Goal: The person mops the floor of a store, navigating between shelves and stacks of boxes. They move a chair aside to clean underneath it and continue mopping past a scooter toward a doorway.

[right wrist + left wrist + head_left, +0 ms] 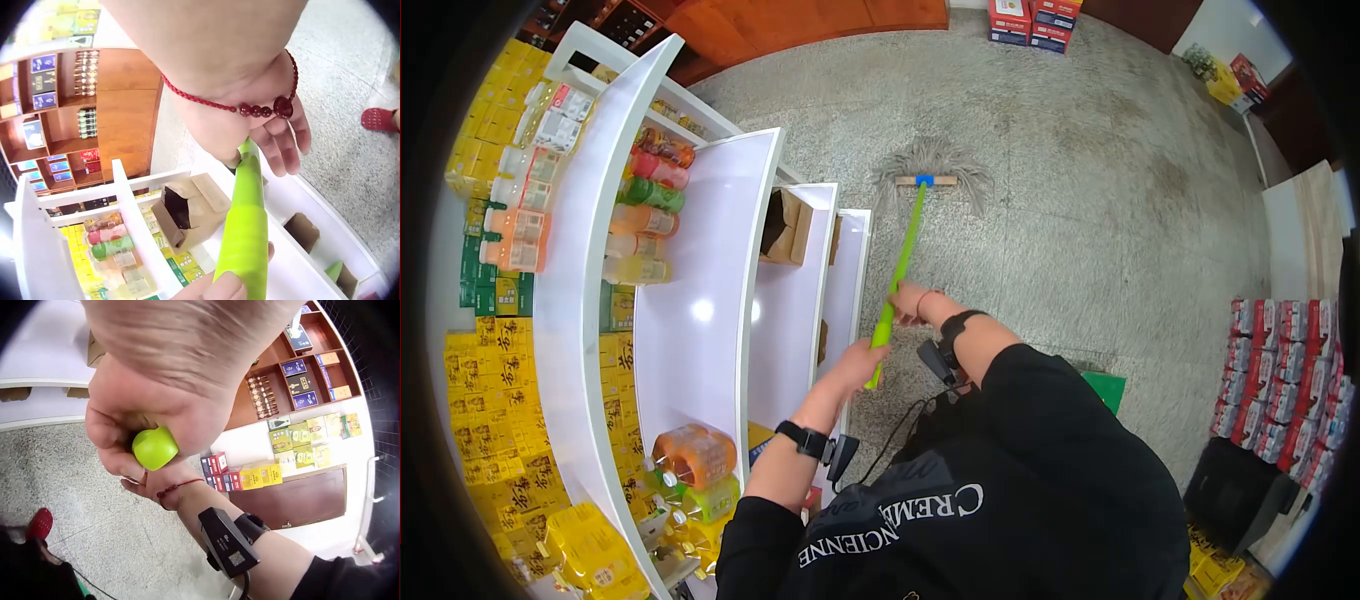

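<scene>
A mop with a bright green handle [908, 240] reaches away from me, its grey string head [935, 157] spread on the floor under a blue clamp and wooden bar. My left hand [862, 362] grips the handle near its upper end; the rounded green tip [155, 449] pokes out of the curled fingers in the left wrist view. Farther down the handle, my right hand [914, 302] holds it with the thumb against it. In the right wrist view the right hand's fingers [284, 150] look loosely bent beside the handle.
White tiered shelves [700, 300] with bottled drinks [650, 190] stand close on the left, a cardboard box [788, 228] on one tier. Stacked red-and-white packs [1280, 370] and a black bin-like object [1238, 492] are at right. Boxes [1032, 22] sit on the floor far ahead.
</scene>
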{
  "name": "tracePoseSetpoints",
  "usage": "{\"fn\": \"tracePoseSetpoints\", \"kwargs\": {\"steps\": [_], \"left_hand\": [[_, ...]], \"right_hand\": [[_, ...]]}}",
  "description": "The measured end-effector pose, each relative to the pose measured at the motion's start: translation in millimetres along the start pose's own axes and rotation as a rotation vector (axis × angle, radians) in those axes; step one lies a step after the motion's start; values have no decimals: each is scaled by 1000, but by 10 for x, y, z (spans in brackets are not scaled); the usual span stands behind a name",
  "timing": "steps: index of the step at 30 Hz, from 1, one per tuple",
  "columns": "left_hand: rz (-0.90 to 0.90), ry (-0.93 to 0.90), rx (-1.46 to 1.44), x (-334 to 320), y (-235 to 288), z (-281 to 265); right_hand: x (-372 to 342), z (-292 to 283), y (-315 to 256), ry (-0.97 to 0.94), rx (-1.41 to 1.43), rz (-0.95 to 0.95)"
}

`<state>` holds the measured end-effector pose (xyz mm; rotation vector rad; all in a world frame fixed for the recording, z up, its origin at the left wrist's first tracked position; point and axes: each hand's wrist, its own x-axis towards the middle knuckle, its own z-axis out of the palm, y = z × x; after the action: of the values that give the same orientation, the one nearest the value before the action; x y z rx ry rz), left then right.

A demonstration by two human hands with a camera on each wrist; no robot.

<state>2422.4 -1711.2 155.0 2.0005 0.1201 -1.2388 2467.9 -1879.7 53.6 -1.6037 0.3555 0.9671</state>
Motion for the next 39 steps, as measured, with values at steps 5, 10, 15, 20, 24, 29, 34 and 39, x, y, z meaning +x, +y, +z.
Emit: {"fn": "tracePoseSetpoints", "kwargs": {"steps": [5, 10, 15, 20, 24, 29, 34, 39], "left_hand": [[-68, -26, 25, 403, 552, -205], [-72, -50, -30, 356, 732, -254], [-74, -69, 62, 26, 254, -166], [-3, -42, 228, -527, -612, -219], [-28, -71, 246, -1166, -1158, -339], [8, -100, 494, -1640, -1603, -435], [1, -142, 615, -1573, -1453, -386], [64, -150, 622, -1131, -1136, -285]], "right_hand": [[398, -434, -306, 72, -9, 42], [300, -441, -417, 153, 89, 68], [66, 53, -212, 169, 105, 78], [-53, 840, 33, -13, -147, 116], [-212, 1577, 238, -190, -254, 111], [-382, 2171, 383, -319, -238, 189], [-466, 2054, 396, -317, -196, 230], [-517, 1516, 379, -187, -41, 159]]}}
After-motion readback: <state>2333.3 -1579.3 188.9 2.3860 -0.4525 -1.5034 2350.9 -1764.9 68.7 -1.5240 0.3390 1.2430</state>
